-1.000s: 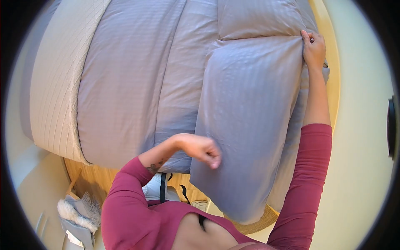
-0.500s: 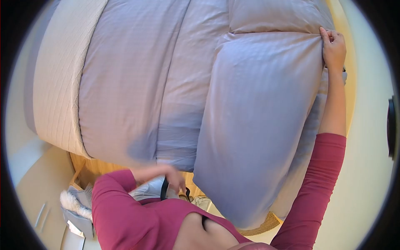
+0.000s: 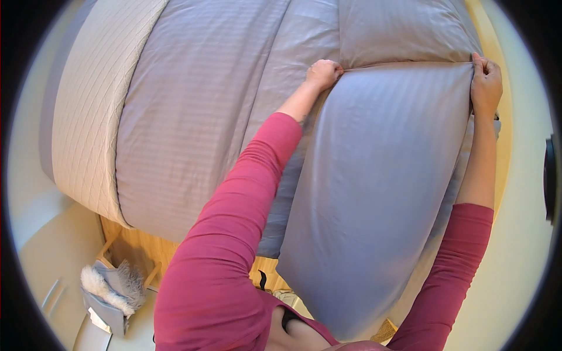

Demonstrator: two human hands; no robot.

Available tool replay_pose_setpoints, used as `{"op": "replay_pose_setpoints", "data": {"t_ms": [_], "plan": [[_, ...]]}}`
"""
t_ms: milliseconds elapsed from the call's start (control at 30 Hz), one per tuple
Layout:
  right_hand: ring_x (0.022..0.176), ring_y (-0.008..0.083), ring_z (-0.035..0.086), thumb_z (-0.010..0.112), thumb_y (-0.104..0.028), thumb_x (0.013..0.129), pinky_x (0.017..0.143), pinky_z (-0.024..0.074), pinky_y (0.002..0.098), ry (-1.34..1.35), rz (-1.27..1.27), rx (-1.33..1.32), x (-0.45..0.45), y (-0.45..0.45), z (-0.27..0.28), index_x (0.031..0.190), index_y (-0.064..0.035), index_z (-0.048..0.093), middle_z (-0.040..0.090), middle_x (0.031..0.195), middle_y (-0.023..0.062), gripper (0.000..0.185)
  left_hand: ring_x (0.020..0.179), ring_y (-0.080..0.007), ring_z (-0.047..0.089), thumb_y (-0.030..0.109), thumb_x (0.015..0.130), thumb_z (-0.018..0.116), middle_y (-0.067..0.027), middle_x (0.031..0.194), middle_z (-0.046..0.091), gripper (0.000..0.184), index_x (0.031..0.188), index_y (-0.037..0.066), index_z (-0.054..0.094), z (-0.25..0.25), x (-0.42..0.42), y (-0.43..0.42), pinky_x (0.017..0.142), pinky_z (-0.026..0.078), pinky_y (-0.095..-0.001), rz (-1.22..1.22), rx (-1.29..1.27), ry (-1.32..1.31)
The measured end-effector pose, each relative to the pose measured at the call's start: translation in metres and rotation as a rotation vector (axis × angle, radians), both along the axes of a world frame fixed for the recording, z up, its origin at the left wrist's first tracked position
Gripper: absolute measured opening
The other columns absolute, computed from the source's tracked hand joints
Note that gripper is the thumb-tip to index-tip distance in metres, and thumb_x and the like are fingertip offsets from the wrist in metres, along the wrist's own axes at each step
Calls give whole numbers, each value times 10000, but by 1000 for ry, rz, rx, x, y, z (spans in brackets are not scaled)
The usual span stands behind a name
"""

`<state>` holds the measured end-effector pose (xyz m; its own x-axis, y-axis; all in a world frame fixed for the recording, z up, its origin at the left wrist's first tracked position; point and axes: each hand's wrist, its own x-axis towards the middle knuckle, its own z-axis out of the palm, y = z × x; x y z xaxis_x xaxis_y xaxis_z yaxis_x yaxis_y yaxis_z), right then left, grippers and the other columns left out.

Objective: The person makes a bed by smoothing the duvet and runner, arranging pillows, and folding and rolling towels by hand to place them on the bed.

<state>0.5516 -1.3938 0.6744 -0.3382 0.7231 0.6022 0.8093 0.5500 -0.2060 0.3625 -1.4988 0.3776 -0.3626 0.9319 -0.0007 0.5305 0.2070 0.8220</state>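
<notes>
A grey-blue striped pillow (image 3: 374, 175) lies lengthwise at the right side of the bed, its near end hanging past the bed's edge. My left hand (image 3: 324, 75) pinches its far left corner. At the far right corner, my right hand (image 3: 485, 82) grips the same pillow, so the far edge is stretched straight between both hands. Another grey pillow (image 3: 404, 29) lies just beyond that edge. Part of a further pillow shows beneath, along the right side. The grey duvet (image 3: 193, 111) spreads to the left of my left arm.
A cream textured blanket (image 3: 91, 117) crosses the bed's left part. The pale headboard (image 3: 502, 134) and wall run along the right. At lower left, a chair or stool holds grey cloth and a fluffy white item (image 3: 105, 288). Wooden floor (image 3: 143, 248) shows below the bed.
My left hand has swung from near my body up to the pillow's far left corner and taken hold of it. My right hand keeps its grip, and the far edge is now straighter.
</notes>
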Motion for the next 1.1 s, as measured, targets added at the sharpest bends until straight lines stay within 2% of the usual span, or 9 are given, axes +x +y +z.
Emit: {"op": "replay_pose_setpoints", "data": {"t_ms": [200,300,367,567,733,800,833,867,1100], "plan": [[883,203,548,572,-380,815,788,416,281,108,46,-156,11,-11,15,948,2,591,591,949,112,405,1145,-294,416,318,814,498,-94,1200,497,270,1024,198,615,-3,-28,-13,919,354,-435,232,72,85],[1023,194,489,528,-302,860,879,375,294,24,133,-121,26,-77,45,1045,-6,551,537,1077,109,350,1248,-275,299,357,833,455,-100,1327,372,418,1196,153,494,-18,-43,-39,989,252,-477,563,139,702],[1064,191,464,498,-245,882,916,353,305,-17,249,-130,45,-132,66,1072,-8,532,512,1117,102,305,1286,-282,228,355,842,441,-96,1393,263,517,1300,131,354,-9,-18,-94,1017,164,-519,86,-33,812],[1096,262,436,478,-232,881,952,319,385,-201,345,-12,93,-329,122,1052,9,492,484,1124,155,296,1273,-303,246,236,810,454,-148,1333,336,561,1299,14,291,14,134,-448,1019,199,-499,-432,1,433],[1015,287,488,532,-264,840,913,350,409,273,543,-601,121,-493,99,1017,-25,485,506,1067,168,300,957,-299,554,276,812,478,-178,1018,574,304,995,55,578,-75,224,-681,824,428,-414,-1187,-354,-40],[920,263,527,574,-213,808,870,381,392,475,595,-934,90,-563,51,980,-25,517,539,979,126,261,827,-360,571,340,777,515,-189,920,600,353,903,16,579,-26,189,-646,736,454,-449,-340,-700,-243],[858,213,541,583,-107,790,823,409,343,225,593,-919,76,-582,24,924,-11,553,554,900,85,167,846,-349,575,376,742,554,-195,932,595,401,909,12,576,-30,175,-629,733,461,-445,77,-763,-284],[831,150,534,556,-36,804,780,418,274,419,445,-1233,57,-606,-12,885,-6,576,562,866,60,89,880,-339,577,397,709,589,-197,947,593,447,930,9,572,-31,162,-616,753,465,-427,522,-552,-193],[767,92,518,555,-44,824,725,420,223,261,479,-1604,32,-703,-162,880,1,559,555,815,24,72,871,-281,604,440,747,545,-163,943,615,439,901,39,638,-43,112,-590,726,484,-377,291,-753,-190]]}}
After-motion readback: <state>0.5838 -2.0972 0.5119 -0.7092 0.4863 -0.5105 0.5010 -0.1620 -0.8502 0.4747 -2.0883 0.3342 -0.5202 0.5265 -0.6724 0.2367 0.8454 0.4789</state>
